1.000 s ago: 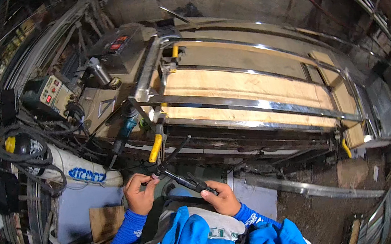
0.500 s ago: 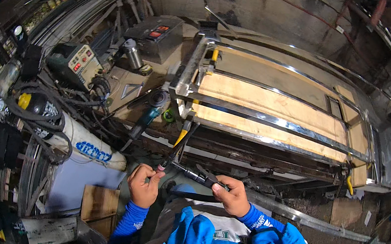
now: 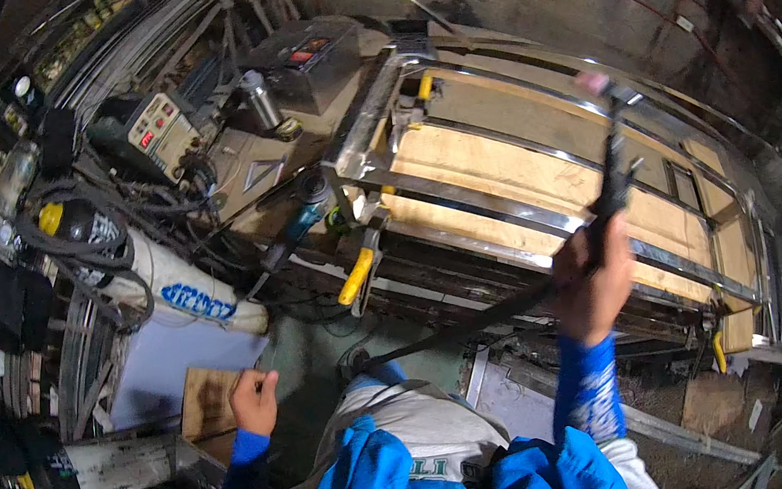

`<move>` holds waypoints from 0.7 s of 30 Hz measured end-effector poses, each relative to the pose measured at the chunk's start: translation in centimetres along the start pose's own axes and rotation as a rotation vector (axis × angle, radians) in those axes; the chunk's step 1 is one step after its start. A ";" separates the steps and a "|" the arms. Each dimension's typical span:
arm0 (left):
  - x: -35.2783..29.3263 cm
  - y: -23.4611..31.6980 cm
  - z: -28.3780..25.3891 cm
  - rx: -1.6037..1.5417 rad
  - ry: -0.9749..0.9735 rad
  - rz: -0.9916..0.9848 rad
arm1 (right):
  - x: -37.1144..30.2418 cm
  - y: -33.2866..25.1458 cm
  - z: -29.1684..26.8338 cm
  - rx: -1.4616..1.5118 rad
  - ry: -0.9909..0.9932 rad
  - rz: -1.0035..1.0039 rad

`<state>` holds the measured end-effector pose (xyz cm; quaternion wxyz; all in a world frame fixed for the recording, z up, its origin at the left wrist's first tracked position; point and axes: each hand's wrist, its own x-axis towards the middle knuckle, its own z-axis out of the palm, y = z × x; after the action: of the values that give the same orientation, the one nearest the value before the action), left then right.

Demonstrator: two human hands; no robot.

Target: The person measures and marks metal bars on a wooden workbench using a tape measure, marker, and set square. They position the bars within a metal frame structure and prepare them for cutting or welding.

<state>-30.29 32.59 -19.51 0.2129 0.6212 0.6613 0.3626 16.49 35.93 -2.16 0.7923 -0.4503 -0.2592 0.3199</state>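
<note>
My right hand is closed around the black handle of a welding torch, held up in front of the metal frame. The torch head and its pink cup are smeared by motion. A black cable trails from the hand toward my feet. My left hand is lower left, fingers curled and thumb sticking out, close to a wooden board. Whatever those fingers hold, if anything, is hidden. The shiny rectangular metal frame rests over light wood panels on the bench, with yellow-handled clamps on it.
An angle grinder lies at the bench's left end. Behind it are a steel bottle, a dark box and a welding machine. A gas cylinder leans at the left, hoses draped over it. Metal bars lie at lower right.
My right hand has swung up and right with the torch. My left hand has come off the torch's pink cup and moved down and left.
</note>
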 end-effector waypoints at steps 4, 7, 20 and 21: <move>-0.6 -3.1 1.3 -0.081 -0.071 0.104 | 13.4 -7.4 -0.4 -0.191 0.014 -0.231; -0.4 -1.0 3.0 -0.088 -0.095 0.218 | 24.0 -6.3 -0.9 -0.378 0.028 -0.148; -6.0 -3.3 4.4 -0.157 -0.272 0.291 | 34.9 8.1 -11.3 -1.273 0.067 -0.470; -5.9 -2.1 3.9 -0.195 -0.288 0.150 | 34.0 7.1 -10.0 -1.362 -0.020 -0.394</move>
<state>-27.98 27.71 -24.62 0.3369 0.6906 0.5376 0.3472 43.97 58.40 -8.81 0.3753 -0.7874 -0.4854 -0.0584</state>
